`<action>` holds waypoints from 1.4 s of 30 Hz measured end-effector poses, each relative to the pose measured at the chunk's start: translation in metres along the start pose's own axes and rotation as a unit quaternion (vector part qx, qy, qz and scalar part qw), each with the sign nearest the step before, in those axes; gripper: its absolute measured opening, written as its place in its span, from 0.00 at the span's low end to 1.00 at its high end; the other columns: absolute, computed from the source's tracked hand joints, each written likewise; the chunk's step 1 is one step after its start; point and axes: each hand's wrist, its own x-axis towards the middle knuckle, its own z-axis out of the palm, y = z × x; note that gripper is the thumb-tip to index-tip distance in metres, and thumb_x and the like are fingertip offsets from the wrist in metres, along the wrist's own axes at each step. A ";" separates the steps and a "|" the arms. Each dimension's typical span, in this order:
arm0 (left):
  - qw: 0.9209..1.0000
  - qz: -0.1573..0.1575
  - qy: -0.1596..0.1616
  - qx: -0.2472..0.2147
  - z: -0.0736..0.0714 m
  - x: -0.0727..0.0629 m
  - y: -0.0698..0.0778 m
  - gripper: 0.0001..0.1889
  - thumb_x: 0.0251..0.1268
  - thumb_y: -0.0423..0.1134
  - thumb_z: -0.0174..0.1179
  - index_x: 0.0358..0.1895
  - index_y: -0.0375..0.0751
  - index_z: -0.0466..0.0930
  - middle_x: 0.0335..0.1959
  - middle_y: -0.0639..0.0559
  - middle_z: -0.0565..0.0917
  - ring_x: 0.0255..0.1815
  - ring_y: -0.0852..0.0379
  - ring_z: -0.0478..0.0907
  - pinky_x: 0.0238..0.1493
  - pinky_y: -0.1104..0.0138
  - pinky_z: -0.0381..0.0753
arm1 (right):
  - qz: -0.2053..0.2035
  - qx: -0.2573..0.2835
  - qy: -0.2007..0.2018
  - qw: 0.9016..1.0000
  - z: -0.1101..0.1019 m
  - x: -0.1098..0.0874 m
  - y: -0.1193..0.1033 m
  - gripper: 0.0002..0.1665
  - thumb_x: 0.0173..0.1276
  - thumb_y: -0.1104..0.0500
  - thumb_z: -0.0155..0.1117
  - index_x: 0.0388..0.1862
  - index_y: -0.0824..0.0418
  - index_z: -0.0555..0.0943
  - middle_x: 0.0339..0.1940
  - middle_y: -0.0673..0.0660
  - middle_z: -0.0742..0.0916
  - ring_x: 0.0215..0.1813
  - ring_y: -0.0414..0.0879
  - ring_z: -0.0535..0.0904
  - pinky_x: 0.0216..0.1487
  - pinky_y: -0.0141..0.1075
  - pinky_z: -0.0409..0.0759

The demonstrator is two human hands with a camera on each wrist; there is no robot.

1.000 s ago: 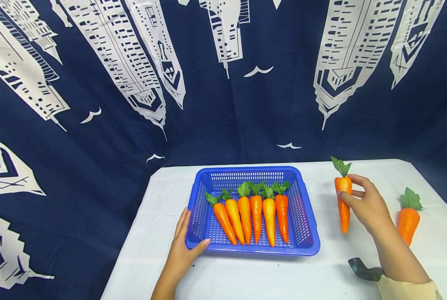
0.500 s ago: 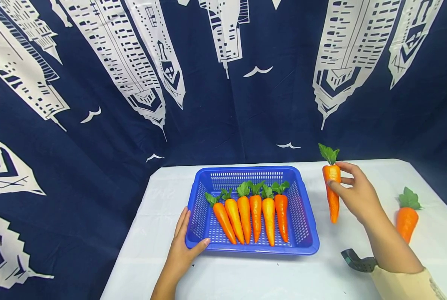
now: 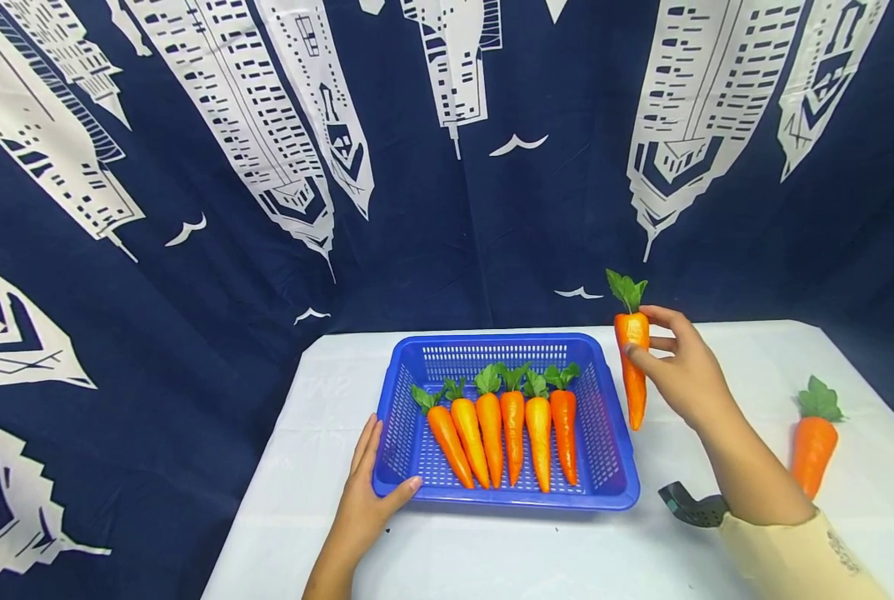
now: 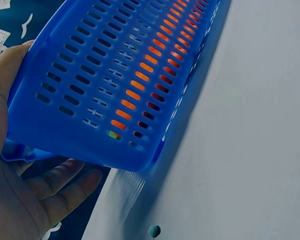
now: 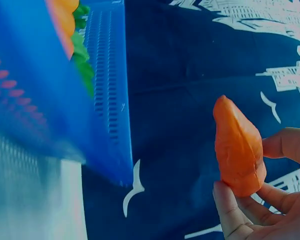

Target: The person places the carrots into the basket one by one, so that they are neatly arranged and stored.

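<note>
My right hand (image 3: 685,367) pinches an orange carrot (image 3: 632,367) near its leafy top, thumb on one side and fingers on the other. The carrot hangs tip down just right of the blue basket (image 3: 506,502), its body overlapping the right rim in the head view. In the right wrist view the held carrot (image 5: 240,150) points away from the palm. My left hand (image 3: 367,492) rests at the basket's front left corner, fingers straight along the side and thumb on the front rim. Several carrots (image 3: 489,433) lie side by side in the basket, green tops toward the back.
Another carrot (image 3: 814,450) lies on the white table (image 3: 506,558) at the right, partly behind the right forearm. A dark strapped device (image 3: 690,505) sits at the right wrist. A navy curtain (image 3: 476,233) with white building prints hangs behind the table.
My right hand has carried the carrot leftward and up, from over the table at the right to beside the basket's right rim. The left hand and basket stay put.
</note>
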 end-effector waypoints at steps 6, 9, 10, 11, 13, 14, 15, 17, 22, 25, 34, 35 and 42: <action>1.000 0.002 0.000 -0.006 0.000 -0.001 -0.001 0.53 0.58 0.49 0.74 0.83 0.54 0.48 0.85 0.56 0.44 0.85 0.41 0.43 0.78 0.34 0.45 | -0.035 0.021 -0.006 0.999 0.012 0.000 -0.012 0.39 0.76 0.51 0.60 0.80 0.57 0.59 0.73 0.72 0.70 0.69 0.74 0.72 0.53 0.59 0.80; 1.000 0.006 0.002 -0.005 0.000 -0.001 0.000 0.53 0.57 0.50 0.74 0.82 0.55 0.49 0.85 0.56 0.45 0.85 0.42 0.44 0.78 0.34 0.46 | -0.064 0.037 -0.014 0.997 0.019 0.000 -0.016 0.37 0.76 0.53 0.60 0.79 0.56 0.61 0.72 0.71 0.70 0.67 0.73 0.75 0.51 0.53 0.82; 1.000 0.006 0.003 -0.004 0.000 -0.001 0.000 0.53 0.57 0.50 0.74 0.82 0.56 0.49 0.85 0.56 0.45 0.85 0.42 0.45 0.78 0.34 0.46 | -0.072 0.042 -0.018 0.996 0.021 -0.001 -0.018 0.36 0.76 0.54 0.61 0.79 0.56 0.62 0.71 0.71 0.70 0.66 0.73 0.76 0.50 0.51 0.83; 1.000 0.006 0.004 -0.004 0.000 0.000 0.000 0.53 0.57 0.50 0.74 0.82 0.57 0.49 0.85 0.57 0.45 0.85 0.42 0.45 0.78 0.35 0.46 | -0.079 0.046 -0.021 0.996 0.024 -0.001 -0.020 0.35 0.76 0.55 0.61 0.78 0.55 0.63 0.71 0.70 0.70 0.65 0.72 0.77 0.49 0.49 0.84; 1.000 0.007 0.005 -0.005 0.000 0.000 0.000 0.53 0.57 0.50 0.75 0.82 0.57 0.49 0.85 0.58 0.45 0.85 0.42 0.45 0.78 0.35 0.47 | -0.091 0.051 -0.029 0.994 0.028 -0.001 -0.023 0.34 0.75 0.57 0.61 0.77 0.54 0.65 0.70 0.70 0.70 0.64 0.72 0.78 0.48 0.46 0.86; 1.000 0.008 0.005 -0.004 0.001 0.000 0.000 0.53 0.57 0.50 0.75 0.82 0.57 0.49 0.85 0.57 0.45 0.85 0.42 0.45 0.78 0.34 0.47 | -0.094 0.053 -0.034 0.994 0.030 -0.001 -0.025 0.33 0.75 0.58 0.61 0.77 0.54 0.66 0.70 0.70 0.69 0.64 0.71 0.78 0.48 0.46 0.86; 1.000 0.008 0.005 -0.004 0.001 0.000 0.000 0.53 0.57 0.50 0.74 0.82 0.57 0.49 0.85 0.57 0.45 0.85 0.42 0.45 0.78 0.34 0.47 | -0.097 0.054 -0.039 0.993 0.032 -0.001 -0.027 0.32 0.76 0.58 0.61 0.77 0.53 0.67 0.70 0.69 0.69 0.63 0.71 0.78 0.48 0.47 0.87; 1.000 0.007 0.003 -0.005 0.001 0.000 0.000 0.53 0.57 0.50 0.74 0.82 0.57 0.49 0.85 0.56 0.45 0.85 0.42 0.45 0.78 0.34 0.46 | -0.100 0.051 -0.049 0.993 0.037 -0.001 -0.030 0.32 0.75 0.60 0.60 0.77 0.52 0.67 0.70 0.69 0.68 0.63 0.71 0.78 0.49 0.50 0.87; 1.000 0.004 0.003 -0.005 0.001 0.000 0.000 0.53 0.57 0.51 0.74 0.82 0.58 0.49 0.85 0.56 0.45 0.85 0.42 0.44 0.77 0.34 0.46 | -0.098 0.039 -0.076 0.992 0.049 -0.002 -0.037 0.32 0.75 0.62 0.57 0.77 0.51 0.68 0.71 0.70 0.66 0.63 0.71 0.75 0.52 0.57 0.86; 1.000 0.003 0.004 -0.001 0.001 0.000 -0.001 0.54 0.57 0.51 0.74 0.82 0.59 0.48 0.85 0.56 0.45 0.85 0.43 0.45 0.77 0.34 0.46 | -0.096 0.043 -0.089 0.991 0.057 0.000 -0.040 0.32 0.74 0.63 0.57 0.76 0.52 0.68 0.71 0.69 0.65 0.63 0.70 0.76 0.51 0.55 0.87; 1.000 -0.003 0.004 0.002 0.001 -0.002 0.000 0.53 0.58 0.49 0.74 0.83 0.55 0.48 0.85 0.57 0.45 0.85 0.41 0.44 0.77 0.34 0.46 | -0.094 0.055 -0.140 0.984 0.078 0.018 -0.042 0.31 0.73 0.61 0.60 0.74 0.53 0.69 0.69 0.66 0.70 0.58 0.64 0.81 0.46 0.47 0.89; 1.000 -0.004 0.004 0.002 0.001 -0.002 0.000 0.53 0.57 0.49 0.74 0.83 0.55 0.48 0.85 0.57 0.45 0.85 0.41 0.44 0.77 0.34 0.46 | -0.094 0.053 -0.147 0.983 0.081 0.020 -0.042 0.31 0.73 0.61 0.60 0.74 0.52 0.70 0.69 0.66 0.70 0.58 0.64 0.82 0.46 0.46 0.89; 1.000 -0.004 0.002 0.001 0.001 -0.001 -0.001 0.53 0.58 0.50 0.74 0.83 0.56 0.48 0.85 0.58 0.44 0.85 0.40 0.44 0.77 0.33 0.46 | -0.086 -0.003 -0.186 0.979 0.096 0.031 -0.037 0.32 0.71 0.61 0.61 0.74 0.58 0.71 0.68 0.67 0.72 0.44 0.53 0.76 0.41 0.37 0.83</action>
